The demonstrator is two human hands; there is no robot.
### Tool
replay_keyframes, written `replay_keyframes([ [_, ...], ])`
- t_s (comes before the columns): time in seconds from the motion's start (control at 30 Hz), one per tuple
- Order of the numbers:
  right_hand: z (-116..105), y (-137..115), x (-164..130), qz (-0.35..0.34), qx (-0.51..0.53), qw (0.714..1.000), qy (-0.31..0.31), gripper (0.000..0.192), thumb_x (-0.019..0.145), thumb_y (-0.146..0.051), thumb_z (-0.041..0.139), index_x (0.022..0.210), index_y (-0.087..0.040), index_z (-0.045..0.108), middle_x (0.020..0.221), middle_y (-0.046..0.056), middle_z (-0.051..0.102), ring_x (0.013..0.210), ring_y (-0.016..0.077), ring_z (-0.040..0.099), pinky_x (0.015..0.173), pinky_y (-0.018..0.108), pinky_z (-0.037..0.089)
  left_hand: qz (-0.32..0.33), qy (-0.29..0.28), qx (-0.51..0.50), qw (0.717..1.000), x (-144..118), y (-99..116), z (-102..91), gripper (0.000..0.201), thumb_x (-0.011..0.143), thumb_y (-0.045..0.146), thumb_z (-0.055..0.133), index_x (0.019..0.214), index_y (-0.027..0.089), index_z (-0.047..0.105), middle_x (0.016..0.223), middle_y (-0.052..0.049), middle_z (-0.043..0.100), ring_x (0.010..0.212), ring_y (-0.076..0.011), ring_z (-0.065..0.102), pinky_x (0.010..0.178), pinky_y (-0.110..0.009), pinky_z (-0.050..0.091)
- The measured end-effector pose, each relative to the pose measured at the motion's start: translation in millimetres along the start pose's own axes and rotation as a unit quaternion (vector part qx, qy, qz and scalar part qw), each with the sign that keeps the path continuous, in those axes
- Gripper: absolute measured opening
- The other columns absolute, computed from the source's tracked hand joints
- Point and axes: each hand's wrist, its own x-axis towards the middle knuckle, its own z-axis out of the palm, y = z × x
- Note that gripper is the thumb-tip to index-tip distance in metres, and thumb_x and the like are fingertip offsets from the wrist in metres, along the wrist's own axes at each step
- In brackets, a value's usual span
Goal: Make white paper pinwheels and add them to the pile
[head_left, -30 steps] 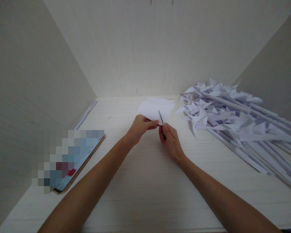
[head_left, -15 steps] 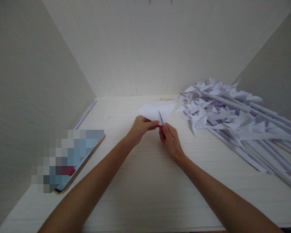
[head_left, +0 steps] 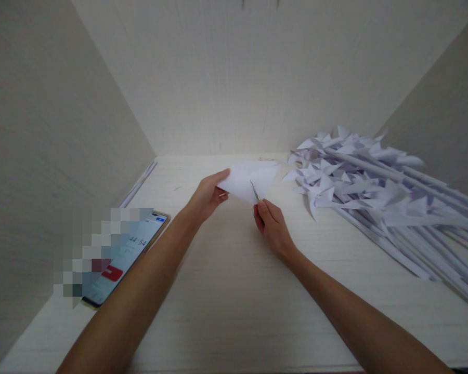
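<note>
Head view: both hands are occupied over a pale, wood-grained table [head_left: 234, 291]. The left hand [head_left: 209, 198] is clamped on the left end of a white paper sheet [head_left: 244, 174], thumb on the upper face and fingers curled below. The sheet lies in front of the hands, towards the back wall [head_left: 218, 78], its far edge slightly curved.

The right hand [head_left: 273, 226] is closed on a cutting tool [head_left: 255, 190] with a slim, pointed metal blade. The blade points away from the person and lies over the near part of the sheet; whether it touches the paper cannot be told. The grip hides the handle. The two hands are apart from each other.

To the right, white paper pinwheels [head_left: 323, 192] are heaped together on rolled paper sticks [head_left: 409, 179], which extend towards the near right. To the left, a phone [head_left: 128, 257] lies beside the left forearm, its screen lit and partly pixelated. Beyond it, thin white rods [head_left: 138, 184] lie along the left wall [head_left: 62, 130].
</note>
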Motion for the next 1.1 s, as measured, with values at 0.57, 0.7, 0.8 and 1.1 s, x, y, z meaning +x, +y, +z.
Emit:
replay_keyframes([
  [0.57,0,-8,-2,-0.034,0.039,0.999,0.005,0.036,0.084,-0.049,0.037,0.063,-0.02,0.043,0.043,-0.008,0.032,0.038,0.0066,0.026,0.038,0.022,0.021,0.067,0.066,-0.046,0.994,1,6,1.1,0.011,0.069,0.007,0.062,0.059,0.01,0.058,0.057,0.001,0.059,0.052,-0.0032,0.054,0.048,-0.01,0.045],
  [0.7,1,-11,-4,-0.042,0.046,0.998,-0.005,0.036,0.084,-0.049,0.037,0.064,-0.02,0.043,0.043,-0.008,0.033,0.038,0.0064,0.026,0.037,0.022,0.02,0.085,0.081,-0.076,0.99,0,6,3.5,0.019,0.068,0.006,0.063,0.052,0.011,0.054,0.042,0.007,0.045,0.036,0.0012,0.038,0.033,-0.007,0.028],
  [0.8,1,-10,-3,-0.034,0.041,0.998,-0.016,0.036,0.084,-0.049,0.037,0.064,-0.02,0.044,0.043,-0.008,0.034,0.038,0.0063,0.027,0.038,0.022,0.021,0.081,0.09,-0.094,0.988,-2,2,9.9,0.02,0.068,0.003,0.062,0.051,0.01,0.054,0.045,0.006,0.049,0.038,0.0015,0.041,0.036,-0.006,0.032],
  [1.1,0,-4,-1,-0.009,0.047,0.998,-0.039,0.037,0.084,-0.049,0.035,0.065,-0.019,0.045,0.044,-0.008,0.035,0.038,0.0064,0.028,0.038,0.021,0.022,0.043,0.046,-0.028,0.998,-9,-11,18.3,0.009,0.061,0.013,0.07,0.061,0.009,0.063,0.058,-0.002,0.064,0.053,-0.0063,0.058,0.048,-0.015,0.044],
])
